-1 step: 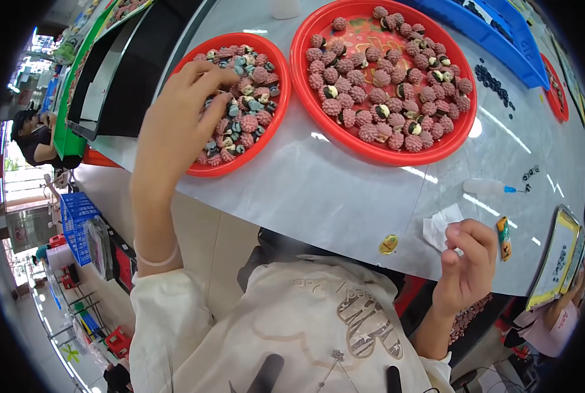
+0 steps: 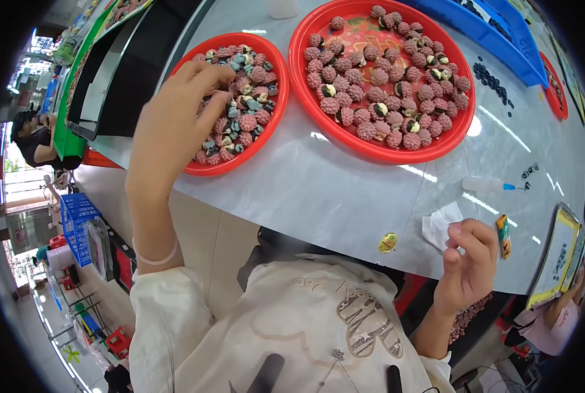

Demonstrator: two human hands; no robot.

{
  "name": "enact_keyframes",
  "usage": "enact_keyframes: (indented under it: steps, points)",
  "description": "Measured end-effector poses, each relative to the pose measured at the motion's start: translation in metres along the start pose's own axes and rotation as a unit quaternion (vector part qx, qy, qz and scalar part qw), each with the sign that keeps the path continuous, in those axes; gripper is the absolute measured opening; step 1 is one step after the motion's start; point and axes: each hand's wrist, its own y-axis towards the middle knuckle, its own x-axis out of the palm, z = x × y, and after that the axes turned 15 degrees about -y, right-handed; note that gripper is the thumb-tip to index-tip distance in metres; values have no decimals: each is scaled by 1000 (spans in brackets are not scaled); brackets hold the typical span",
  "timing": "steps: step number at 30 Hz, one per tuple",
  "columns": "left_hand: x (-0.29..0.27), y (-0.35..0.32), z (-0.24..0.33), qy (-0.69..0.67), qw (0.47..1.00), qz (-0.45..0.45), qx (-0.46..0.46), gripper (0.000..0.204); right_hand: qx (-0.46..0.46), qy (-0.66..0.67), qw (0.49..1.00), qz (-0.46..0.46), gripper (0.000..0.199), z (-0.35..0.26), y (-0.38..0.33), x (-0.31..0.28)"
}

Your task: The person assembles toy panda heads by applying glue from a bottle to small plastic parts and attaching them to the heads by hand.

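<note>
In the head view, the left hand (image 2: 174, 124) is reaching into the smaller red tray (image 2: 274, 111) on the grey desk (image 2: 345, 190), its grip closing on one of the pink bumpy pieces (image 2: 240, 98) heaped there. The right hand (image 2: 469, 262) is hovering at the desk's near edge beside a white tissue (image 2: 440, 223), grip curled together; whether it is pinching anything I cannot tell.

Large red tray (image 2: 305, 98) of pink pieces, blue crate (image 2: 502, 39), perhaps a dropper bottle (image 2: 486, 185)
</note>
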Motion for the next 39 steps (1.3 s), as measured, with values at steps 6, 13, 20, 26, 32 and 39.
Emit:
enact_keyframes:
  steps: [6, 13, 20, 26, 32, 39]
  points:
    - [36, 26, 53, -69, 988, -100, 98, 15, 5, -13, 999, 37, 15, 8, -6, -10]
    - [62, 37, 52, -90, 981, -146, 95, 11, 67, -15, 996, 60, 9, 20, -11, -30]
    - [55, 26, 58, -408, 903, -80, 104, 19, 145, -42, 980, 129, 19, 40, 27, -31]
    - [79, -24, 80, -781, 613, -108, -56, 25, 133, -33, 990, -45, 31, 59, 40, -10]
    - [105, -46, 102, -827, 534, -86, -153, 32, 197, 177, 964, -11, 34, 40, 26, -20]
    - [122, -54, 104, -819, 539, -134, -146, 27, 163, 163, 972, -39, 51, 31, 19, -40]
